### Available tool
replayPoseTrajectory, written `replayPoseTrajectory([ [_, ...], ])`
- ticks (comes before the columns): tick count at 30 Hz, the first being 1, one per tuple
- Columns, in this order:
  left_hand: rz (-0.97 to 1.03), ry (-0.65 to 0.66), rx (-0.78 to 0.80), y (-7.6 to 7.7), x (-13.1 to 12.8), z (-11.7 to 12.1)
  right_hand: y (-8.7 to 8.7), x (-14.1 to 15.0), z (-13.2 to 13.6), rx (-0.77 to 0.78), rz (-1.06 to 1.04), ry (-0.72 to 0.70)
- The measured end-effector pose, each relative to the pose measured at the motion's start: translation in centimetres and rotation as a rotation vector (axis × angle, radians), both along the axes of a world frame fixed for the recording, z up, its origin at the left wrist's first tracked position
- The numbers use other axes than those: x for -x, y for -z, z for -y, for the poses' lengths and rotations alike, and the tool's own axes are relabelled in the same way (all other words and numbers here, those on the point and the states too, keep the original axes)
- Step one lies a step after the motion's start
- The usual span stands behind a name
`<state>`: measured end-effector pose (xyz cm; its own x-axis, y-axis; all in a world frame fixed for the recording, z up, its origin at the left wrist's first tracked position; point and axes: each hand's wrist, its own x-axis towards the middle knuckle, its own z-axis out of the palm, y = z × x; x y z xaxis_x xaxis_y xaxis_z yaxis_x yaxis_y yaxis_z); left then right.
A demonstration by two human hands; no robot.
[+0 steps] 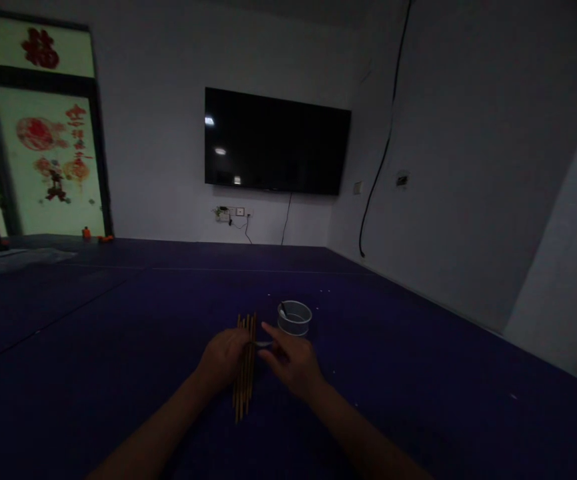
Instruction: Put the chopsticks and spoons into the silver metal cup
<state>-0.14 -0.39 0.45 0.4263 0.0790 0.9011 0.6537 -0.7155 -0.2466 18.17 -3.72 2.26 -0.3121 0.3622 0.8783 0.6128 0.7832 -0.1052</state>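
Note:
A bundle of thin yellowish-brown sticks (242, 393) lies lengthwise on the purple surface, its ends uneven. My left hand (224, 357) is closed over the upper middle of the bundle and hides part of it. From the left fingers a thin pale strip (263, 344) runs across to my right hand (293, 361). The right thumb and forefinger are spread apart around the strip's end; whether other fingers touch it I cannot tell. Just beyond my right hand stands a round grey metal tin (294, 327), with a small dark and white item (283, 309) at its left inner side.
The purple surface (118, 333) stretches to the walls, with small white bits (324, 291) scattered around the tin. Orange items (86, 233) and clear plastic sheeting (18, 260) lie far left. A television (276, 143) hangs on the back wall; a black cable (381, 163) hangs at right.

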Motion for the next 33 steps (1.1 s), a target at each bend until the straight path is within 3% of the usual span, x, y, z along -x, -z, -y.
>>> replayPoseTrajectory([
  [6, -0.084, 0.094, -0.085, -1.0, -1.2, 1.3, 0.6, 1.0, 0.4, 0.115, -0.052, -0.165],
  [11, -0.066, 0.123, -0.063, -1.4, -1.2, 1.9, 0.5, 1.5, 1.2, 0.102, -0.060, -0.185],
  [16, -0.082, 0.088, 0.034, -0.9, -0.7, 1.9, 0.4, 2.0, 2.0, 0.038, -0.104, -0.110],
  [21, -0.052, 0.012, -0.037, -0.9, -0.7, 1.8, -0.2, 1.8, 2.4, -0.049, -0.148, -0.111],
  [24, -0.007, -0.041, -0.053, -1.1, -0.9, 1.6, -0.7, 1.1, 2.4, -0.182, -0.204, -0.120],
  [29, 0.009, -0.121, 0.077, -1.0, -0.8, 1.1, -1.2, -0.7, 1.8, -0.445, -0.314, 0.029],
  [33, -0.059, -0.144, 0.216, -0.8, -0.7, 0.7, -1.9, -2.4, 0.5, -0.356, -0.468, 0.258],
])
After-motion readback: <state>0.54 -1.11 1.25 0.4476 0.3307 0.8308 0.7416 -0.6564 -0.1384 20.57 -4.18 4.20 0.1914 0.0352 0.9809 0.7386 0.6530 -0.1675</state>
